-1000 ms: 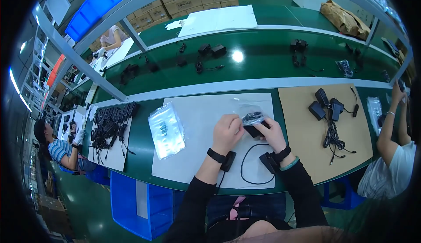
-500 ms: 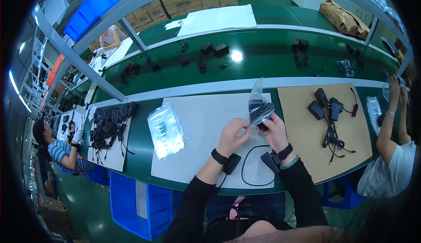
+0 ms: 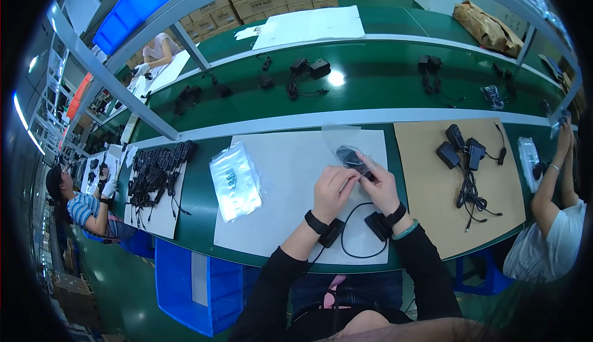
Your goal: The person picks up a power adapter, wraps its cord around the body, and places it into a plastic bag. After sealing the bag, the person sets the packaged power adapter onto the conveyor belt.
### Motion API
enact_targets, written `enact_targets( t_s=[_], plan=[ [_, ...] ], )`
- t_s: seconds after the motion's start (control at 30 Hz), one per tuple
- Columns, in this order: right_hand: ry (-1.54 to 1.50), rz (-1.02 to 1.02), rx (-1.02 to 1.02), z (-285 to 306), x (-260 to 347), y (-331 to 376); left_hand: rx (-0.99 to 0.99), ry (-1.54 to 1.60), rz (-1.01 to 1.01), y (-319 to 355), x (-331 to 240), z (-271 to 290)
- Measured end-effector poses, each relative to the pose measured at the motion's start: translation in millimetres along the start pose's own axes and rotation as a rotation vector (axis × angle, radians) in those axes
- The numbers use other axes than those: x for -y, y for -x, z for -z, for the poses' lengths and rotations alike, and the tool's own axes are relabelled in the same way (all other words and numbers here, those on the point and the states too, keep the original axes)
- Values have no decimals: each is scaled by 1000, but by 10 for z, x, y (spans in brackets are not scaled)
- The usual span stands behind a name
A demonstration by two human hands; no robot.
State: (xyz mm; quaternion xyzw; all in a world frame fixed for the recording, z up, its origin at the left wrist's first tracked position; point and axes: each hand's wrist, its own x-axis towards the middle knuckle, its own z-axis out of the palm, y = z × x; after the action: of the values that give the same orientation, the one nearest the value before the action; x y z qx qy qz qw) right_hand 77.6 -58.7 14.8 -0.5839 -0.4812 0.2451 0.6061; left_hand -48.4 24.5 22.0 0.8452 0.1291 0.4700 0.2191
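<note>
Over the white sheet [image 3: 278, 157], both my hands are at a clear plastic bag [image 3: 341, 133] with a black power adapter [image 3: 349, 157] inside. My right hand [image 3: 382, 189] is closed around the near end of the bagged adapter, thumb on top. The fingers of my left hand [image 3: 333, 189] are pinched together at the bag's near edge beside it. Just what lies between those fingertips is too small to make out. A stack of flat clear bags [image 3: 236, 181] lies left of my hands. Black wristbands with small black boxes sit on both wrists, joined to a cable [image 3: 343, 237].
Brown cardboard [image 3: 432, 206] at right carries several adapters [image 3: 474, 152] with coiled cables. Many black adapters [image 3: 157, 166] lie at left. More adapters [image 3: 319, 68] rest beyond the metal rail. A blue bin [image 3: 197, 292] stands below the table edge. Co-workers sit at both sides.
The bag has tipped from standing up to lying flatter, pointing away from me. My left hand has shifted slightly right, closer to my right hand. The view has moved a little.
</note>
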Motion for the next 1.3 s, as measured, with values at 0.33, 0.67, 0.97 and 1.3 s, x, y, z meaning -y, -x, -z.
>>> enact_targets(
  t_s=[0.33,0.67,0.97,1.3],
  plan=[
    [-615,-517,11,92,-283,-53,205,241,-146,-41,-123,-42],
    [-1122,-327,19,21,-111,-37,46,920,926,93,163,-52],
    [-1168,-300,-267,89,-305,-18,477,442,650,198,36,-206],
    [-1120,-354,-140,4,-89,20,119,673,819,96,188,-99]
  ],
)
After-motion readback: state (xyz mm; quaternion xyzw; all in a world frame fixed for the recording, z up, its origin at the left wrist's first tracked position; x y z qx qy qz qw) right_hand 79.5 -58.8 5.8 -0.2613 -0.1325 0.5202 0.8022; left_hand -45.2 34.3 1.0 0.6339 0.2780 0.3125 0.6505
